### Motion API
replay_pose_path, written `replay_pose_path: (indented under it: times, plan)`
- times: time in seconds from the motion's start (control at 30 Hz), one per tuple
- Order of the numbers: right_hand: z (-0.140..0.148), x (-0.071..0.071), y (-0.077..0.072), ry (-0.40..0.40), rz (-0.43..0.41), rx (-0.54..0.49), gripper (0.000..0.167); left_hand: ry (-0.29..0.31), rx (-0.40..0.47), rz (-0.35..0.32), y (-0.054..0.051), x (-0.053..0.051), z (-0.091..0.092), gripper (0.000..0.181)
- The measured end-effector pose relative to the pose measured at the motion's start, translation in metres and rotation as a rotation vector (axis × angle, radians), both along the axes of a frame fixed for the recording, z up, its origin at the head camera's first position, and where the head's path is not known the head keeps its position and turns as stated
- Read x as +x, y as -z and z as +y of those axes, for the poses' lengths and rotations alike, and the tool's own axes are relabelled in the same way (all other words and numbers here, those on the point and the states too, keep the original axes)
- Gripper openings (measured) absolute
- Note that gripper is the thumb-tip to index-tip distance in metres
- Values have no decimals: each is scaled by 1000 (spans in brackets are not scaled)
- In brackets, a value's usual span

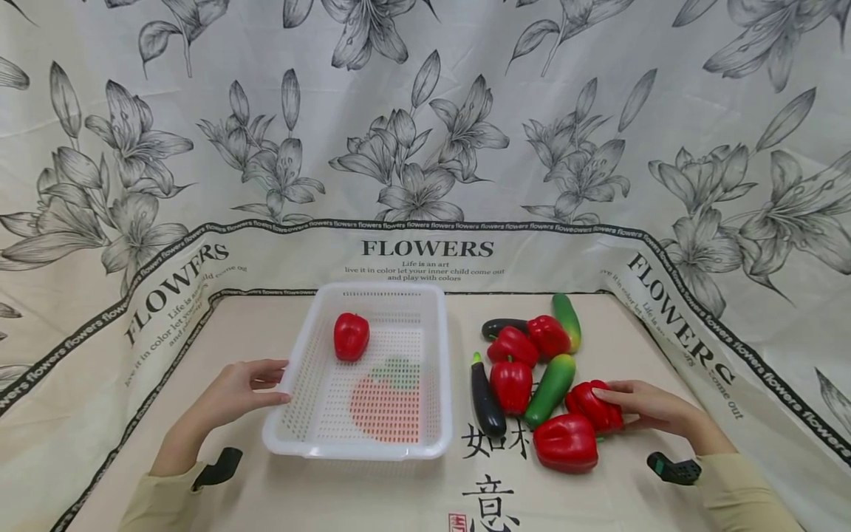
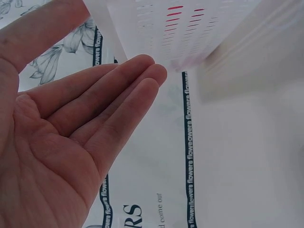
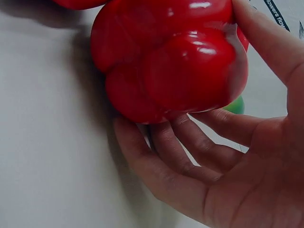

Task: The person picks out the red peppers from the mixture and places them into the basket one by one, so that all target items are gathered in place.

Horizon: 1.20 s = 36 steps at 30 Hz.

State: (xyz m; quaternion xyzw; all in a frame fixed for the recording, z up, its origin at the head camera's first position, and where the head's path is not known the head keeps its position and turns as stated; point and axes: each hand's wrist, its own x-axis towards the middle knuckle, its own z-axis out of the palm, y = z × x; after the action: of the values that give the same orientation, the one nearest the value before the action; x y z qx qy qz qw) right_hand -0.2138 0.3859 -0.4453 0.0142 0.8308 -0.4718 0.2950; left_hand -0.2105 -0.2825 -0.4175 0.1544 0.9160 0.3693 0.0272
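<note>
A white perforated plastic basket (image 1: 435, 384) stands left of centre, with one red bell pepper (image 1: 351, 337) inside. My left hand (image 1: 242, 388) is at its left wall, fingers fairly straight; in the left wrist view the palm is bare and the fingertips lie near the basket wall (image 2: 156, 33). Whether they touch it I cannot tell. On the right, my right hand (image 1: 648, 405) holds another red bell pepper (image 1: 594, 406) between thumb and fingers. The right wrist view shows this pepper (image 3: 175, 66) close up, thumb on one side and fingers curled beneath.
Beside the held pepper lies a large red bell pepper (image 1: 566, 443). Several more red peppers (image 1: 511, 386), two cucumbers (image 1: 551, 390) and two dark eggplants (image 1: 487, 399) cluster right of the basket. A flower-printed cloth (image 1: 425, 185) rises behind and along the table's sides.
</note>
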Motion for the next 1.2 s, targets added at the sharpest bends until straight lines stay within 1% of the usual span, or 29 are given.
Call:
replay_pose_path:
  times: [0.23, 0.43, 0.6, 0.77, 1.03, 1.2]
  plan:
    - [-1, -2, -1, -8, -26, -44, 73, -3, -7, -8, -2, 1, 1, 67]
    - [-5, -2, -1, 49, -45, -47, 76, -1, -2, -9, -2, 1, 2, 66]
    - [-6, -3, 0, 79, -76, -63, 79, 8, 1, -6, -4, 2, 2, 65]
    - [-5, -4, 1, 106, -102, -71, 80, 7, -2, -2, -4, 2, 2, 65]
    - [-4, -3, 0, 104, -122, -103, 79, 3, 1, 0, -2, 1, 2, 66]
    - [0, -4, 2, 77, -131, -161, 74, 0, 0, 4, -1, 1, 1, 67]
